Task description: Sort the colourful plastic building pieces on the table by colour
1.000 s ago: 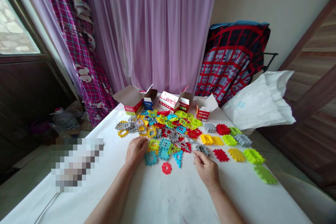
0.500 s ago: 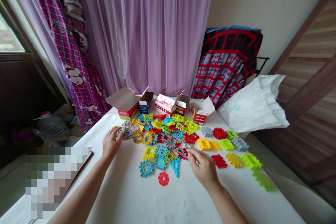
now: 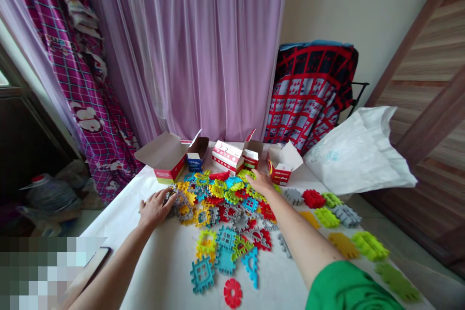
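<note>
A pile of interlocking plastic pieces (image 3: 232, 210) in yellow, grey, red, blue and green lies mid-table. My left hand (image 3: 157, 207) rests at the pile's left edge, its fingers curved over grey pieces; what it grips, if anything, is hidden. My right hand (image 3: 258, 183) reaches to the back right of the pile, fingers spread over yellow-green pieces (image 3: 247, 174). Nearer me lie a teal square frame (image 3: 202, 274), a blue triangle (image 3: 251, 267) and a red flower-shaped disc (image 3: 232, 293). Sorted stacks, such as a red one (image 3: 314, 198), stand at the right.
Behind the pile stand opened boxes: a large red one (image 3: 170, 173), a blue one (image 3: 195, 162), a red-and-white one (image 3: 227, 156) and a right-hand red one (image 3: 279, 173). A white sack (image 3: 356, 155) leans at the table's right. A phone-like object (image 3: 95, 264) lies left.
My right hand has moved from the pile's front right edge to its back right, its forearm now across the table. My left hand has shifted slightly onto the left edge. The view has tilted.
</note>
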Available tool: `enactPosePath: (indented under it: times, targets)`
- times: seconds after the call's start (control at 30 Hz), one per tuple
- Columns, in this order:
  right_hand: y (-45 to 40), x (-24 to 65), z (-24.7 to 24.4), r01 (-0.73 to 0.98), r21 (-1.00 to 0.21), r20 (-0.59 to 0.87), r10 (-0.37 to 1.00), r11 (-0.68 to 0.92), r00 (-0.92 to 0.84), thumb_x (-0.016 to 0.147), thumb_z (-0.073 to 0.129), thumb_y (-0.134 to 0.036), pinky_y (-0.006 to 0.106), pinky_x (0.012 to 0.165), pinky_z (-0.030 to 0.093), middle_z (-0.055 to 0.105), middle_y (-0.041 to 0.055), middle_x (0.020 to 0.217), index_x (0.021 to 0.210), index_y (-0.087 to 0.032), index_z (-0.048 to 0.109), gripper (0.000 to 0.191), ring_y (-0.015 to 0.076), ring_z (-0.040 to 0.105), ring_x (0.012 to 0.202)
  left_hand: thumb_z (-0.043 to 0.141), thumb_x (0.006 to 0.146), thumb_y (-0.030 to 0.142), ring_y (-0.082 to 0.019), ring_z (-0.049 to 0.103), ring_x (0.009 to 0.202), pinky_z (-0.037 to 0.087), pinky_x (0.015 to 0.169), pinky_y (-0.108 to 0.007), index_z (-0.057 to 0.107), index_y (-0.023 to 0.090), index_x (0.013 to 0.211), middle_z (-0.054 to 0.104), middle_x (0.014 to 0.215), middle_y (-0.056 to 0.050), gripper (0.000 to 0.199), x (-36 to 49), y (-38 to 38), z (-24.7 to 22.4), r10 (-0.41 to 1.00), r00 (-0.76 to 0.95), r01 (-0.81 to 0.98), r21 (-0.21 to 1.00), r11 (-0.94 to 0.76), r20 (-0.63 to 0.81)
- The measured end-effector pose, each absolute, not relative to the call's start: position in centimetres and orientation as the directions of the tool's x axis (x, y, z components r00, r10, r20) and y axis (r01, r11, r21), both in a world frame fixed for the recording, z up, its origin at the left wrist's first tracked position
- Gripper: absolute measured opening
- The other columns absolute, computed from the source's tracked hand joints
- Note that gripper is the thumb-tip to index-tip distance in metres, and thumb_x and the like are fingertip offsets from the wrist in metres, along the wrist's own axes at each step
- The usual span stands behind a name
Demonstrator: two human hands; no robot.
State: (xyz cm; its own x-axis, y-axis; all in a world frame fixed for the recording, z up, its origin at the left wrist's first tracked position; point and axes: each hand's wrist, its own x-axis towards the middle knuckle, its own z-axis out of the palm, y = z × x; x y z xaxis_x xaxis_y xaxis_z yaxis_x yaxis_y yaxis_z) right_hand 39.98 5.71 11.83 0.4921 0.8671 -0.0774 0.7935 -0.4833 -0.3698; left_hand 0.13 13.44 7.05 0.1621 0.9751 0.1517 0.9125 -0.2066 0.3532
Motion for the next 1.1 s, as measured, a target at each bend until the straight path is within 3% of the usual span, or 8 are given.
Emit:
enactPosePath:
  times: [0.13,0.33,0.53,0.73,0.83,0.97,1.1]
  targets:
    - [6.8,38.6,10.8,0.784,-0.342,-0.132,0.852,-0.519,0.507,0.097,0.049,-0.061,0.05,0.112,0.04,0.053,0.0139,0.155,0.154,-0.029,0.047,0.065,0.0336,0.05,0.141,0.042,0.094,0.061,-0.033,0.055,0.135,0.031,0.113,-0.069,0.065,0.038,0.129,0.065,0.143,-0.005,0.048,0.6,12.9,6.8,0.967,0.211,0.902,0.353,-0.248,0.14]
    - [4.8,35.2,10.2,0.813,-0.364,-0.012,0.875,-0.454,0.484,0.098,0.05,-0.051,0.048,0.105,0.044,0.068,0.0128,0.135,0.142,-0.028,0.059,0.051,0.0306,0.06,0.129,0.044,0.093,0.062,-0.03,0.057,0.134,0.037,0.113,-0.058,0.069,0.035,0.118,0.066,0.141,-0.004,0.045,1.2,10.6,6.7,0.933,0.321,0.863,0.356,-0.358,0.16]
    - [2.6,31.9,10.7,0.848,-0.394,0.032,0.917,-0.354,0.398,0.098,0.053,-0.047,0.041,0.102,0.046,0.073,0.007,0.128,0.13,-0.031,0.069,0.039,0.0262,0.065,0.122,0.038,0.094,0.064,-0.023,0.069,0.113,0.05,0.102,-0.036,0.074,0.032,0.105,0.076,0.117,-0.001,0.05,1.9,9.2,7.6,0.881,0.431,0.796,0.377,-0.473,0.196]
    - [2.0,32.0,12.4,0.86,-0.488,0.073,0.976,-0.146,0.207,0.1,0.052,-0.044,0.028,0.091,0.049,0.078,-0.0002,0.118,0.109,-0.032,0.08,0.032,0.0196,0.071,0.108,0.035,0.092,0.068,-0.025,0.07,0.105,0.053,0.096,-0.035,0.076,0.027,0.099,0.077,0.109,-0.005,0.058,2.8,11.9,9.6,0.88,0.4,0.814,0.343,-0.469,0.255]
    - [2.3,34.9,12.9,0.854,-0.457,0.076,0.945,-0.249,0.317,0.101,0.049,-0.039,0.028,0.094,0.049,0.076,0.0019,0.121,0.107,-0.029,0.08,0.033,0.0202,0.069,0.113,0.035,0.093,0.067,-0.025,0.068,0.111,0.051,0.101,-0.035,0.075,0.027,0.109,0.075,0.118,-0.006,0.058,4.1,14.8,10.0,0.88,0.399,0.818,0.334,-0.468,0.258]
    - [2.6,38.8,11.9,0.787,-0.311,0.015,0.825,-0.533,0.565,0.099,0.051,-0.045,0.041,0.101,0.048,0.068,0.0113,0.135,0.125,-0.025,0.073,0.04,0.0291,0.061,0.127,0.041,0.09,0.068,-0.026,0.065,0.121,0.048,0.106,-0.036,0.07,0.027,0.124,0.072,0.13,-0.007,0.061,6.5,18.5,9.1,0.889,0.403,0.825,0.334,-0.455,0.216]
    - [2.5,39.3,10.1,0.786,-0.256,-0.033,0.818,-0.562,0.574,0.1,0.045,-0.052,0.045,0.103,0.047,0.066,0.0129,0.138,0.128,-0.026,0.071,0.046,0.0303,0.058,0.13,0.042,0.089,0.072,-0.028,0.067,0.12,0.051,0.102,-0.04,0.069,0.028,0.126,0.071,0.131,-0.009,0.064,8.3,19.5,7.5,0.904,0.396,0.839,0.338,-0.427,0.158]
